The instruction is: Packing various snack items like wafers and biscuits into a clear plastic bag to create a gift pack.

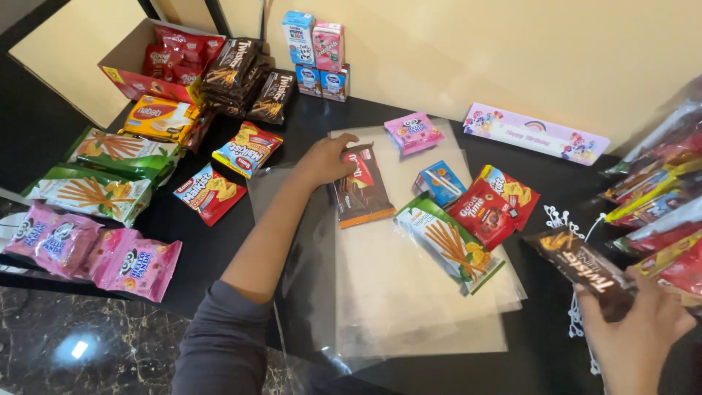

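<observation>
The left hand (325, 159) presses flat on a brown wafer packet (360, 188) atop clear plastic bags (409, 292); the right hand (636, 333) grips a dark wafer-stick pack (581, 267) beside them.

Setting: a home room, arranged as a party-favour packing station. Evidence: black table (219, 241) against a plain cream wall (475, 51), polished dark marble floor (88, 336). Retail snack packets sorted in groups by kind, small drink cartons (316, 58) stacked by the wall, an opened red carton of packets (146, 62), clear cellophane bags (409, 292), a pastel birthday banner card (535, 133). No shop fittings visible.
</observation>
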